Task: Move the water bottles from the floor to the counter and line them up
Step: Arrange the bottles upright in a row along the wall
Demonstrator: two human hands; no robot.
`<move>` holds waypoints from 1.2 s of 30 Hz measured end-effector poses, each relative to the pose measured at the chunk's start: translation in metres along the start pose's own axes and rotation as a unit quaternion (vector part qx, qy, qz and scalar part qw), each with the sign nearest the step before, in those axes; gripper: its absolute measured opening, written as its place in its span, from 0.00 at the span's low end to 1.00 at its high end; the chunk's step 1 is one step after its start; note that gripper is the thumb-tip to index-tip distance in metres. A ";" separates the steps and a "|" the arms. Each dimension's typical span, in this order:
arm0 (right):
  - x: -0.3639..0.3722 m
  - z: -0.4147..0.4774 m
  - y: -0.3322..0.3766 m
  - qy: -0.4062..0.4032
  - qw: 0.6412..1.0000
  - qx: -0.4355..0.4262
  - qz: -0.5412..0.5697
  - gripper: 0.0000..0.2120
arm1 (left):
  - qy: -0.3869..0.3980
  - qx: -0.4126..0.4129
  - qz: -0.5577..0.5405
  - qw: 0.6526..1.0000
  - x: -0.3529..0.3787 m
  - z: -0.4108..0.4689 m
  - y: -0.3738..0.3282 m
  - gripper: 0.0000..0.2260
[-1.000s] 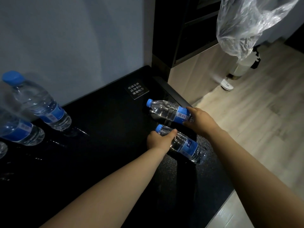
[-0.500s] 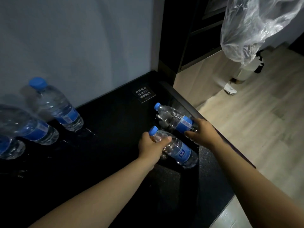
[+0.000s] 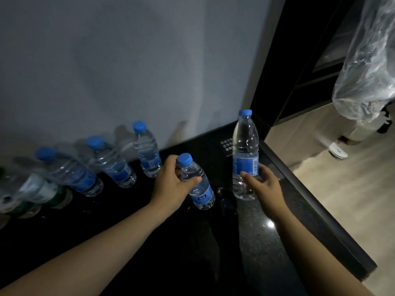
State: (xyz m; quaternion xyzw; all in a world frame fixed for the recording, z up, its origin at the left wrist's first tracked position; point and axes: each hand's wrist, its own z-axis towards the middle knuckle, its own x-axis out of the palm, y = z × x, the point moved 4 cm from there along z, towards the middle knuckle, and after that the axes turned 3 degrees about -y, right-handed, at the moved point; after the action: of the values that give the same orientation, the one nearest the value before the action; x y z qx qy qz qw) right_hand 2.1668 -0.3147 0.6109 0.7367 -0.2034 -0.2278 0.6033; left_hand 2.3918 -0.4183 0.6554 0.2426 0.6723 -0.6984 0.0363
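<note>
Two clear water bottles with blue caps and blue labels stand upright on the black counter (image 3: 263, 242). My left hand (image 3: 171, 184) grips the shorter-looking bottle (image 3: 198, 189) round its neck and shoulder. My right hand (image 3: 265, 186) holds the lower part of the taller-looking bottle (image 3: 245, 154), close to the counter's right edge. To the left, a row of three like bottles, the nearest one (image 3: 147, 152), another (image 3: 111, 163) and a third (image 3: 70, 174), stands along the grey wall, blurred.
More blurred bottles with green labels (image 3: 40, 195) crowd the far left of the counter. A small sign (image 3: 227, 145) lies at the back right. A crumpled plastic bag (image 3: 367, 67) hangs at upper right over a light wooden floor (image 3: 352, 199), where a person's shoes show.
Both bottles lay tilted on the counter before; now both stand upright in my hands. The view has swung left, showing more of the row along the wall.
</note>
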 end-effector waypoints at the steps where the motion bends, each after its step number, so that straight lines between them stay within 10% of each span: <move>1: 0.011 0.004 0.006 0.012 1.000 -0.005 0.009 0.23 | -0.005 0.005 0.005 1.000 -0.009 0.002 -0.001 0.21; 36: 0.219 0.092 -0.021 0.045 0.992 -0.081 -0.086 0.28 | -0.032 -0.075 -0.011 0.997 -0.106 -0.006 0.076 0.23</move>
State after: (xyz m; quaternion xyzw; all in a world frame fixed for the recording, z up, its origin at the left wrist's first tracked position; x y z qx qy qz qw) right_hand 2.2920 -0.5096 0.5550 0.7095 -0.0929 -0.2611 0.6479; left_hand 2.5156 -0.4484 0.6268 0.2100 0.7236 -0.6539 0.0682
